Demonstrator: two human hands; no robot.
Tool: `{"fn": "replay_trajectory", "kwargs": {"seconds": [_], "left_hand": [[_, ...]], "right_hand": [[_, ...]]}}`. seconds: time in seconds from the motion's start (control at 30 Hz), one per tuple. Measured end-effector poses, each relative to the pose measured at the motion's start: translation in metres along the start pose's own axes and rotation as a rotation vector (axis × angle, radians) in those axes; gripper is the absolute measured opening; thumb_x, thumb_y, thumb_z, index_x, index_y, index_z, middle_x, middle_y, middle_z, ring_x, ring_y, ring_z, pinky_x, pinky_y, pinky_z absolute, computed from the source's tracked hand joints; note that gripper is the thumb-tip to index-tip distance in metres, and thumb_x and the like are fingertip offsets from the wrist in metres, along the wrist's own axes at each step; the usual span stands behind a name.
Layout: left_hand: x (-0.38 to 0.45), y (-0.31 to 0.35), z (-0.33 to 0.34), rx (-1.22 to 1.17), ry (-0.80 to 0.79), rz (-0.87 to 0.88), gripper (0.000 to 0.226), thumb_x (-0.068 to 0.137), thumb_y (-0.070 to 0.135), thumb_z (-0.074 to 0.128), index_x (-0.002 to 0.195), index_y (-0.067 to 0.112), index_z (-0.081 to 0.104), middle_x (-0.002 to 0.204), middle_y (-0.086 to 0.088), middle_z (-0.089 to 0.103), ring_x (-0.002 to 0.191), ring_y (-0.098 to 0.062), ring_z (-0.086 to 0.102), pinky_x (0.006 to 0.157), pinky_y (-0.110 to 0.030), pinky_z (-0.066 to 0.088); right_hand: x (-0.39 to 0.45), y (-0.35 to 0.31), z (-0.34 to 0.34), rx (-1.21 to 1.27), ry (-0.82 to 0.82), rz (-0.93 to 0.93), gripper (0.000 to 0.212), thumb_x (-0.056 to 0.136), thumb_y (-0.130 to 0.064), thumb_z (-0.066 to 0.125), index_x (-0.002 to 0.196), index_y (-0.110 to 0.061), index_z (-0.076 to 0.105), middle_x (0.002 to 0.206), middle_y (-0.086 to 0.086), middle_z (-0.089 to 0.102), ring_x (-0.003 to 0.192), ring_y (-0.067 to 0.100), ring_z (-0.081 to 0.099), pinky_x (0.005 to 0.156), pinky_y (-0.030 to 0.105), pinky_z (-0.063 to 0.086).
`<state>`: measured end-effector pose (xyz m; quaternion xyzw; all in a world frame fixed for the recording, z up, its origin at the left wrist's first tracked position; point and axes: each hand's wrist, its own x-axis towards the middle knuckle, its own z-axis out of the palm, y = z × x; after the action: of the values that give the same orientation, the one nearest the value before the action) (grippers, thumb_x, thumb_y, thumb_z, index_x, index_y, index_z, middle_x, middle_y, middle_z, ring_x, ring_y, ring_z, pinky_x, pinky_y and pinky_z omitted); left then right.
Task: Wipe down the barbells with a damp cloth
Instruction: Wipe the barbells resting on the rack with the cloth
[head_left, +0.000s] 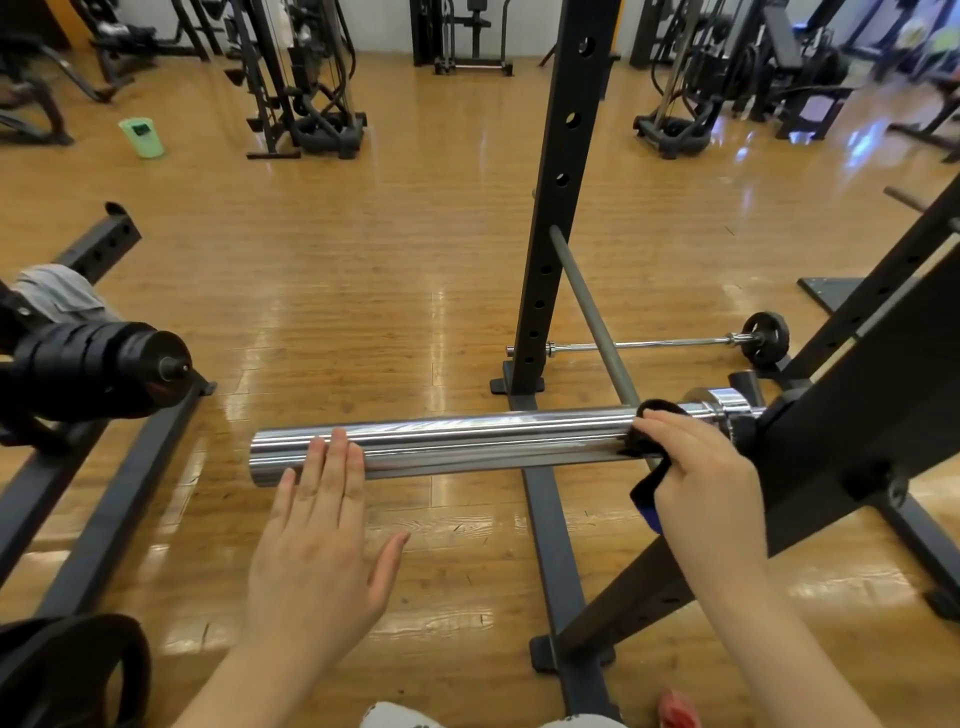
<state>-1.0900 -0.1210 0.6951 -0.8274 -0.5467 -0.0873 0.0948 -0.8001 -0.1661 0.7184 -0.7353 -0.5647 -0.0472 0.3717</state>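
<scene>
Fingers of the left hand (317, 525) lie straight, tips on the chrome barbell sleeve (441, 441), which rests on the squat rack (857, 415). Right hand (696, 467) grips a dark cloth (647, 457) around it. No writing is legible.

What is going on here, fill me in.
A person is wiping a chrome barbell sleeve that sits on a black rack. The right hand grips a dark cloth wrapped around the sleeve near its collar. The left hand is open, its straight fingers resting on the sleeve's free end. A second barbell lies on the wooden floor behind.
</scene>
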Motion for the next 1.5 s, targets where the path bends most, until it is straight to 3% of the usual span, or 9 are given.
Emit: {"fn": "replay_trajectory", "kwargs": {"seconds": [0.17,0.4,0.57,0.6,0.73,0.93,1.1,1.23,1.5], "left_hand": [[0.003,0.000,-0.002,-0.003,0.004,-0.014,0.080,0.088,0.052,0.033,0.140,-0.008,0.033,0.148,-0.024,0.030,0.137,-0.029,0.024,0.114,-0.038,0.006],[0.024,-0.003,-0.012,0.017,-0.048,-0.033,0.077,0.088,0.051,0.029,0.137,-0.007,0.044,0.144,-0.020,0.041,0.133,-0.026,0.035,0.112,-0.043,0.026],[0.039,-0.002,-0.029,-0.046,-0.068,-0.023,0.099,0.074,0.065,-0.010,0.151,0.006,0.008,0.157,-0.004,0.001,0.141,-0.010,-0.006,0.113,-0.031,-0.005],[0.038,-0.001,-0.031,-0.045,-0.082,-0.034,0.098,0.075,0.066,-0.009,0.151,0.006,0.008,0.156,-0.005,-0.001,0.140,-0.011,-0.006,0.114,-0.031,-0.004],[0.010,-0.005,-0.018,-0.010,-0.094,-0.066,0.083,0.096,0.058,0.013,0.139,-0.009,0.038,0.146,-0.021,0.036,0.137,-0.029,0.031,0.112,-0.039,0.016],[0.005,-0.009,-0.006,0.012,-0.096,-0.038,0.086,0.094,0.060,0.015,0.141,-0.010,0.032,0.148,-0.024,0.030,0.138,-0.031,0.023,0.115,-0.036,0.001],[0.023,-0.012,-0.011,0.019,-0.015,-0.040,0.085,0.092,0.061,0.020,0.138,-0.008,0.040,0.145,-0.022,0.040,0.136,-0.033,0.036,0.112,-0.044,0.020],[0.036,-0.013,-0.015,-0.009,-0.027,-0.053,0.088,0.089,0.063,0.018,0.140,-0.004,0.041,0.146,-0.018,0.039,0.138,-0.030,0.034,0.111,-0.047,0.025],[0.018,-0.007,-0.015,-0.026,-0.004,-0.005,0.083,0.095,0.059,0.017,0.139,-0.008,0.039,0.147,-0.022,0.035,0.139,-0.031,0.029,0.114,-0.040,0.013]], "right_hand": [[-0.016,0.008,0.005,0.001,0.041,-0.058,0.048,0.073,0.027,0.058,0.113,0.003,0.065,0.113,0.019,0.065,0.111,0.034,0.059,0.100,0.047,0.033],[0.005,0.002,0.003,0.017,0.114,-0.105,0.044,0.075,0.023,0.058,0.114,0.004,0.064,0.116,0.019,0.064,0.115,0.028,0.055,0.103,0.042,0.035],[-0.025,0.011,0.024,0.049,0.101,-0.157,0.036,0.084,0.006,0.045,0.115,0.003,0.064,0.120,0.014,0.062,0.120,0.022,0.052,0.111,0.017,0.026],[-0.032,0.014,0.024,0.081,0.103,-0.149,0.038,0.085,0.000,0.040,0.115,0.003,0.063,0.119,0.013,0.062,0.120,0.019,0.049,0.111,0.015,0.025],[-0.048,0.020,0.017,0.131,0.112,-0.092,0.040,0.081,0.009,0.044,0.115,0.003,0.063,0.116,0.015,0.063,0.120,0.011,0.046,0.109,0.013,0.026],[-0.019,0.017,0.005,0.152,0.246,-0.081,0.038,0.090,-0.004,0.036,0.117,0.002,0.062,0.118,0.006,0.058,0.119,0.017,0.051,0.108,0.017,0.032],[-0.006,0.017,0.012,0.088,0.211,-0.066,0.039,0.085,0.014,0.046,0.118,0.002,0.062,0.120,0.015,0.062,0.120,0.025,0.053,0.106,0.037,0.039],[-0.028,0.016,0.029,0.078,0.189,-0.132,0.040,0.088,-0.003,0.036,0.116,0.004,0.063,0.120,0.014,0.062,0.121,0.019,0.048,0.111,0.019,0.029],[-0.050,0.022,0.020,0.105,0.176,-0.124,0.040,0.087,-0.004,0.035,0.115,0.006,0.063,0.118,0.011,0.060,0.120,0.019,0.048,0.110,0.019,0.030]]}}
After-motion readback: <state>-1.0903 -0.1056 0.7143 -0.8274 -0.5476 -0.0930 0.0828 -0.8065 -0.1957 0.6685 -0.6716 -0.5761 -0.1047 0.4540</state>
